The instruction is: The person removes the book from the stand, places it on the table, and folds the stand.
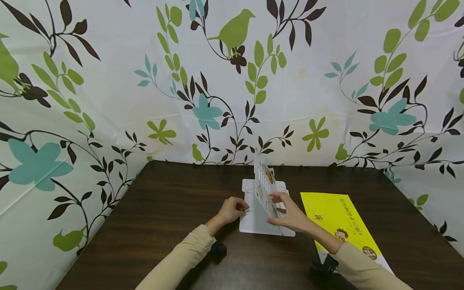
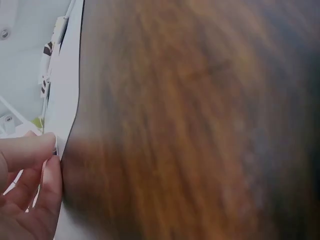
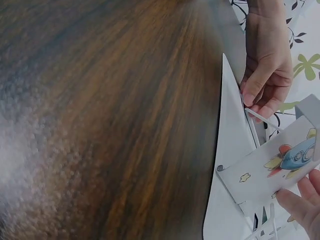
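A white folding book stand has its flat base (image 1: 250, 223) lying on the table and its printed panel (image 1: 262, 187) raised at a steep angle. My left hand (image 1: 232, 210) is at the left edge of the base; in the right wrist view its thumb and finger pinch the end of a thin white wire rod (image 3: 265, 120). With thumb and fingers spread along it, my right hand (image 1: 290, 210) holds the raised panel from the right. Cartoon drawings mark the panel in the right wrist view, where only fingertips (image 3: 295, 200) of that hand show.
A yellow book (image 1: 337, 221) with printed characters and a cartoon figure lies to the right, partly under my right forearm. The dark wooden table (image 1: 174, 201) ends at a patterned cloth (image 1: 232, 100) hanging behind it.
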`<state>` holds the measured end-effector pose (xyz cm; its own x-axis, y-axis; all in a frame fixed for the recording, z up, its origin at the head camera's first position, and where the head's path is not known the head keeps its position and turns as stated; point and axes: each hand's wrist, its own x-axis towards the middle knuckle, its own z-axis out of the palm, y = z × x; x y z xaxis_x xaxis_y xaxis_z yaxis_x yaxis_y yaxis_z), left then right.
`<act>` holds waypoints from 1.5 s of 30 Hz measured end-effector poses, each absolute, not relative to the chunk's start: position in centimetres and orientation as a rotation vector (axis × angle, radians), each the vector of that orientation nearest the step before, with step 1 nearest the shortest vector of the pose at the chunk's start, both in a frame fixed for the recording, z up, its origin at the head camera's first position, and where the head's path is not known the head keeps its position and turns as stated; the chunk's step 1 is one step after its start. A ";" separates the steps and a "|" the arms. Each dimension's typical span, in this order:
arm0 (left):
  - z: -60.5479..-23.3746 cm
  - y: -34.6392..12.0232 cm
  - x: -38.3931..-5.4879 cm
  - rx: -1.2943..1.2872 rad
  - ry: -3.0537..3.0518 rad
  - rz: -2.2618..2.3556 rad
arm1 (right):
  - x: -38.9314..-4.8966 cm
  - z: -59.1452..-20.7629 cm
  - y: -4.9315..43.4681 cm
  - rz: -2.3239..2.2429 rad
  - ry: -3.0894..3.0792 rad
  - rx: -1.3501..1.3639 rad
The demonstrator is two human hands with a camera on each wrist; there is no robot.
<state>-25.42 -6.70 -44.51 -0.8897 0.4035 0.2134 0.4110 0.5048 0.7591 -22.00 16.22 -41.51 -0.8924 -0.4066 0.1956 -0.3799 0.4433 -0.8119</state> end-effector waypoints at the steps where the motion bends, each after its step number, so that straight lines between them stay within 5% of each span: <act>1: -44.5 -6.6 -25.4 -0.726 -2.719 -1.375 | -22.0 -41.5 16.3 -1.474 2.646 -0.717; 45: -44.7 -6.0 -25.4 -0.704 -2.664 -1.278 | -21.6 -42.3 18.4 -1.761 2.515 -0.712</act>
<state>-25.42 -5.97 -44.72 -0.8875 0.3615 0.2859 0.4492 0.5398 0.7119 -21.56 18.39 -42.27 -0.8979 -0.3547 0.2607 -0.3662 0.2735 -0.8894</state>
